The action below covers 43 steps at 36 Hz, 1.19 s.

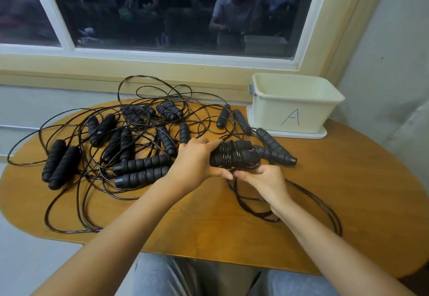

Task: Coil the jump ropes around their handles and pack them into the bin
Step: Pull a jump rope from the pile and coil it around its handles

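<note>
Here, wrapped handles (234,155) left-to-right in left hand (195,161).

Single head-worn view, wide-angle
Looks forward and down from above the seated lap (162,277); oval table (371,179) close under the lens, fills the middle; faces a window (162,12) across the top; bin (274,114) far right on the table

held handles (248,156) half behind the left hand (197,160)
</note>
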{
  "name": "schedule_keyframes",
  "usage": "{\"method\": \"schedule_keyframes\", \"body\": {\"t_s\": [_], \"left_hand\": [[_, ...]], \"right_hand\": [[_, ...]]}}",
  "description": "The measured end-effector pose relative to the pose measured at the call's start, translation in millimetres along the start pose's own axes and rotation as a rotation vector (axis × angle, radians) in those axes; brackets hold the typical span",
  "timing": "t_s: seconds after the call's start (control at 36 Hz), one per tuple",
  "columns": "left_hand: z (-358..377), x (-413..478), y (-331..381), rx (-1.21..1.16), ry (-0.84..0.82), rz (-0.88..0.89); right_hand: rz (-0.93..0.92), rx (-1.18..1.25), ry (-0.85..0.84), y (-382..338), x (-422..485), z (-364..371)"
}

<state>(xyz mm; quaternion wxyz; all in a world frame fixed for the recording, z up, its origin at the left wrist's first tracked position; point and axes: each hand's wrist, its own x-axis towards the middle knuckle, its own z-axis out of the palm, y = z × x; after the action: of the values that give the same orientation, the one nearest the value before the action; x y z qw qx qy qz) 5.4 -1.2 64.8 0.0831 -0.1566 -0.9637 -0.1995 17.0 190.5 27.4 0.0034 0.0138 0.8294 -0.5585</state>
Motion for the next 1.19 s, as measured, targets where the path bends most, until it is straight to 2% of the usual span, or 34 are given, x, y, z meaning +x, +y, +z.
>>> {"method": "schedule_keyframes", "body": {"t_s": [0.14, 0.17, 0.25, 0.28, 0.33, 0.39, 0.44, 0.53, 0.56, 0.58, 0.67, 0.78, 0.86, 0.94, 1.08, 1.19], "left_hand": [[-1, -1, 2, -0.009, -0.084, -0.012], [0, -1, 2, -0.042, -0.100, 0.001], [5, -1, 2, -0.133, -0.116, 0.053], [5, -1, 2, -0.153, -0.123, 0.064], [2, -1, 8, -0.201, -0.122, 0.070], [-2, -2, 15, -0.274, -0.076, 0.029], [-6, 0, 18, -0.412, 0.026, -0.088], [-10, 0, 17, -1.017, 0.181, -0.335], [-9, -2, 17, -1.170, 0.216, -0.386], [-7, -6, 20, -1.206, 0.222, -0.406], [13, -22, 32, -1.046, 0.067, -0.390], [33, -38, 53, -0.965, -0.123, -0.277], [37, -40, 55, -0.913, -0.092, -0.180], [33, -36, 51, -0.808, -0.013, -0.170], [28, -35, 47, -0.753, 0.036, -0.138], [26, -33, 49, -0.892, 0.024, -0.175]], "right_hand": [[-0.274, -0.178, 0.123, 1, 6, -7], [-0.400, -0.287, 0.122, -2, 7, -11], [-0.940, -0.768, 0.033, -3, 16, -28], [-1.056, -0.841, -0.015, -3, 19, -32], [-1.145, -0.859, -0.071, -5, 23, -39], [-1.107, -0.833, -0.103, -6, 23, -42], [-1.024, -0.777, -0.115, -6, 18, -42], [-0.780, -0.523, -0.102, -6, 3, -40], [-0.679, -0.422, -0.083, -5, -2, -38], [-0.585, -0.330, -0.057, -4, -5, -37], [-0.355, -0.083, 0.003, -2, -11, -32], [-0.190, 0.154, 0.045, 2, -14, -29], [-0.134, 0.224, 0.047, 3, -18, -29], [-0.088, 0.391, 0.044, 1, -24, -34], [0.035, 0.525, -0.051, 2, -35, -36], [0.127, 0.679, -0.102, 2, -41, -33]]}}
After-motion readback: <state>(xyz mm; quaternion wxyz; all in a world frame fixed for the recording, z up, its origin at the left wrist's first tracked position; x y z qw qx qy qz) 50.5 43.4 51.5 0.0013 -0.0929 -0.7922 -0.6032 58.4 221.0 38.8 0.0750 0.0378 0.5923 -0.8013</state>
